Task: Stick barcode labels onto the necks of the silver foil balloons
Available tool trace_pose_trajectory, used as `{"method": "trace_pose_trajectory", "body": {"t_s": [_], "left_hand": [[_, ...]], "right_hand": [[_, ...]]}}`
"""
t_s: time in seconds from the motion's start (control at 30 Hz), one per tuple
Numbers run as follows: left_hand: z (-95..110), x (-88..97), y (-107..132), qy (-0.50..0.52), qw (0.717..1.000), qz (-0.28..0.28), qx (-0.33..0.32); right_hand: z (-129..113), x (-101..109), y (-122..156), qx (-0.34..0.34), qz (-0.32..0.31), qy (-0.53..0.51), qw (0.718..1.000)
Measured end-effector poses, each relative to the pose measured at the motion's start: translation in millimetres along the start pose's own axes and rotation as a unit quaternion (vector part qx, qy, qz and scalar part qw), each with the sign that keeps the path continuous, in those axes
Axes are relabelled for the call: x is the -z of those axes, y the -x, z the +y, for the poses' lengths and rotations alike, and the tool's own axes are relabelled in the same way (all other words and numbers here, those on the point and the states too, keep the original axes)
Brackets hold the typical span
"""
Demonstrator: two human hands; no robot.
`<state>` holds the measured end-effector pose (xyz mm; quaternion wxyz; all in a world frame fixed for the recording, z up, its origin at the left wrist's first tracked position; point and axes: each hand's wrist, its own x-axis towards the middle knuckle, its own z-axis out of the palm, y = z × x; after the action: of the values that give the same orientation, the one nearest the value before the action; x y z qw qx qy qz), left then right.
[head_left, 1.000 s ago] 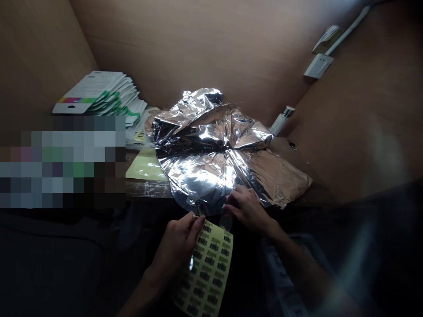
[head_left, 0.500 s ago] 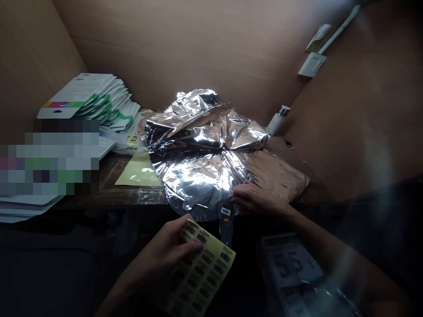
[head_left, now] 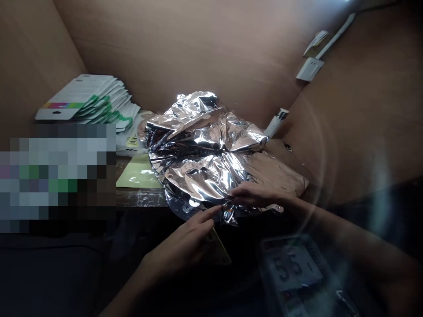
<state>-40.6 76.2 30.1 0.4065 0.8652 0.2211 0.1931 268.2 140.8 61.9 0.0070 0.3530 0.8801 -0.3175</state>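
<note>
A pile of flat silver foil balloons (head_left: 198,143) lies spread over the table's front edge. My right hand (head_left: 253,194) pinches the edge of the top balloon near its tail (head_left: 230,217), which has an orange mark. My left hand (head_left: 190,235) keeps a yellow sticker sheet (head_left: 218,247) in its curled fingers, tilted so that only a narrow part shows. Its index finger reaches out and touches the foil beside the tail, close to my right fingertips. Whether a sticker is under that finger is hidden.
Stacked white cards (head_left: 79,94) with green parts stand at the back left, near a yellow sheet (head_left: 137,174). A white bottle with a silver cap (head_left: 276,123) leans at the right wall, below a socket (head_left: 309,69). A clear box (head_left: 291,268) sits low at right.
My left hand has moved up and right to the balloon's tail, turning the sticker sheet edge-on. The top foil has shifted, and the barcode label on the tail no longer shows.
</note>
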Motion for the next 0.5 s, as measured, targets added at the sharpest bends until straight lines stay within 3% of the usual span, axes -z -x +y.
{"method": "trace_pose_trajectory", "body": {"t_s": [0.1,0.23,0.4,0.5], "left_hand": [[0,-7.0,-6,-0.089,0.996,0.007,0.016],[0,-15.7,-9,-0.177,0.983,0.022,0.034],[6,-15.2,-22,-0.245,0.964,0.051,-0.092],[-1,-18.5,-31,-0.272,0.956,0.05,-0.103]], "right_hand": [[-3,14,-1,-0.018,-0.042,-0.039,0.998],[0,34,-5,-0.039,-0.105,-0.17,0.979],[11,48,-13,-0.055,-0.162,-0.247,0.954],[12,51,-19,-0.063,-0.202,-0.233,0.949]]}}
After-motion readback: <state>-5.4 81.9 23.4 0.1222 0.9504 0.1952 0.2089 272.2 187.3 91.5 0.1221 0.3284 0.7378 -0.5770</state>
